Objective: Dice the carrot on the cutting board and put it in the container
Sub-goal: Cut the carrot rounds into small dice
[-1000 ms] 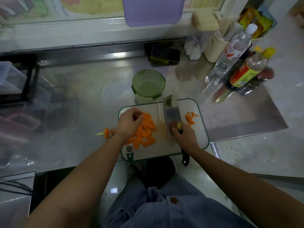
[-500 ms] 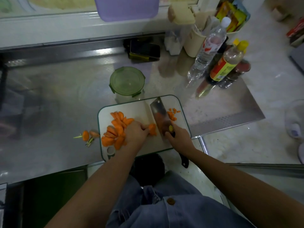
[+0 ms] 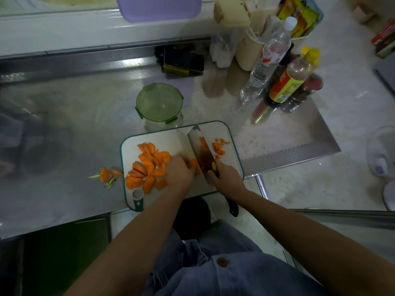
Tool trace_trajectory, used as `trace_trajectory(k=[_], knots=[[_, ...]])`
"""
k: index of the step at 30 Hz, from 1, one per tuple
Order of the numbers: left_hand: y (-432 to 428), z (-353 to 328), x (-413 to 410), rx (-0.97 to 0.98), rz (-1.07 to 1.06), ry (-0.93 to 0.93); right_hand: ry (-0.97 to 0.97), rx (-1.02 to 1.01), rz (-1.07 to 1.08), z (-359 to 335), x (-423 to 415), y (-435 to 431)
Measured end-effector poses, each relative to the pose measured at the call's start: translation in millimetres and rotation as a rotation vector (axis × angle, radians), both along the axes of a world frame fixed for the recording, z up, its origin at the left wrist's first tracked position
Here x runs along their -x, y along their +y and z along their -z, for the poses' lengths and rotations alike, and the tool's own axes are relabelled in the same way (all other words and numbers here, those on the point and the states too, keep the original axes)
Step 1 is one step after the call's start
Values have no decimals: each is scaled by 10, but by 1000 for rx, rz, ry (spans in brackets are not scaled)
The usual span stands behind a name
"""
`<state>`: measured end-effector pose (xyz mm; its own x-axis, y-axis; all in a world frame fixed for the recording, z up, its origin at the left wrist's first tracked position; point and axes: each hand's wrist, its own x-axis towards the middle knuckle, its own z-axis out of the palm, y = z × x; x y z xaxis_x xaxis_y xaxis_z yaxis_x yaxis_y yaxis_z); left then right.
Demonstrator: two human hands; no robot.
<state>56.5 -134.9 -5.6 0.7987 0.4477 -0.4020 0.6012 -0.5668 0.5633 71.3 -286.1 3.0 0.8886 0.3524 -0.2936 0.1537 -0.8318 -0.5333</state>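
Observation:
A white cutting board [image 3: 162,136] with a green rim lies on the steel counter. A pile of orange carrot slices [image 3: 147,167] covers its left half. A few small diced carrot bits [image 3: 220,147] lie at its right. My left hand [image 3: 179,173] presses a carrot piece [image 3: 194,163] against the board beside the blade. My right hand [image 3: 227,178] grips the handle of a cleaver [image 3: 202,151], whose blade stands next to that piece. The round container [image 3: 160,104] with a green clip lid, closed, stands just behind the board.
Carrot ends with green stems [image 3: 108,175] lie on the counter left of the board. Bottles [image 3: 270,58] and a sauce bottle [image 3: 294,79] stand at the back right, a beige holder [image 3: 249,50] and a dark phone [image 3: 183,60] behind the container. The counter edge runs along the board's near side.
My left hand left the slice pile and brought one carrot piece across to the cleaver. The view shifted, so the board sits further left in the frame.

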Motion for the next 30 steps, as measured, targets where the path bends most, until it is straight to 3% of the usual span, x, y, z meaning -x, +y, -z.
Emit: trace_trajectory(k=[5, 10, 13, 18, 27, 30], knots=[[-26, 41, -47, -49, 52, -20, 30, 10, 4, 15, 23, 13], [24, -13, -67, 95, 39, -45, -5, -64, 85, -54, -13, 0], [162, -101, -23, 186, -120, -129, -40, -111, 140, -85, 4, 17], [290, -181, -26, 121, -331, -226, -8, -123, 19, -21, 127, 123], [-107, 8, -98, 434, -386, -101, -73, 18, 107, -53, -187, -191], [-175, -40, -109, 339, -313, -58, -62, 13, 47, -111, -237, -207]])
